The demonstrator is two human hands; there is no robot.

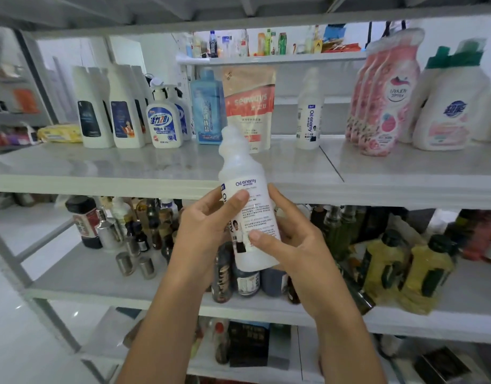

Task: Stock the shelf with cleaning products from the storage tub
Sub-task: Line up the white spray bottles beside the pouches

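White bottle [245, 200], blue lettering; pink floral pouches [383, 106].

both hands [208, 223] gripped white Oil enemy bottle [245, 195], tilted | held before shelf [166, 164] edge | matching bottle [308, 117] stood on shelf

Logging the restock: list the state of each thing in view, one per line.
held Oil enemy bottle: capped, tilted, off the shelf.
left hand: grips the held bottle.
right hand: grips it too.
shelved Oil enemy bottle: upright, capped.
seaways pouch: standing.
pump soap bottle: upright.
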